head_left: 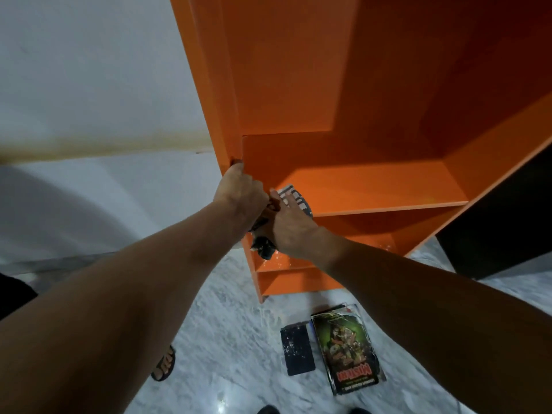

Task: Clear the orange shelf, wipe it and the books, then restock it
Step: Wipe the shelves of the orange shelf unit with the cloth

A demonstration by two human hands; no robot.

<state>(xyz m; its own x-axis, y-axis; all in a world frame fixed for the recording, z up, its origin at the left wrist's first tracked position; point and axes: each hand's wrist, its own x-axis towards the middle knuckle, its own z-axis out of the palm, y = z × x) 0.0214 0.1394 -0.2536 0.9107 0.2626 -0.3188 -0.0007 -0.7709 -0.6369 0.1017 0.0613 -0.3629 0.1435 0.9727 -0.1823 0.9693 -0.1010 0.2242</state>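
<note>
While gripping the orange shelf (358,180) by its left panel's front edge, left hand (240,188) fingers curled round it, presses a checked cloth (294,197) onto the middle board's front left corner with the right hand (288,227), fingers closed on it. On the marble floor (227,339) before the shelf: book (348,349).

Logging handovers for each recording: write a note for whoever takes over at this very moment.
Left hand: grips the left side panel's front edge on the tall orange shelf unit.
Right hand: holds the grey-and-white checked cloth at the middle board's front left corner.
Books: the green-covered paperback and the small dark book lie on the grey marble floor before the shelf.
Done: visible compartments cleared.
Left: finish wiping the shelf, wipe the books, restock.
</note>
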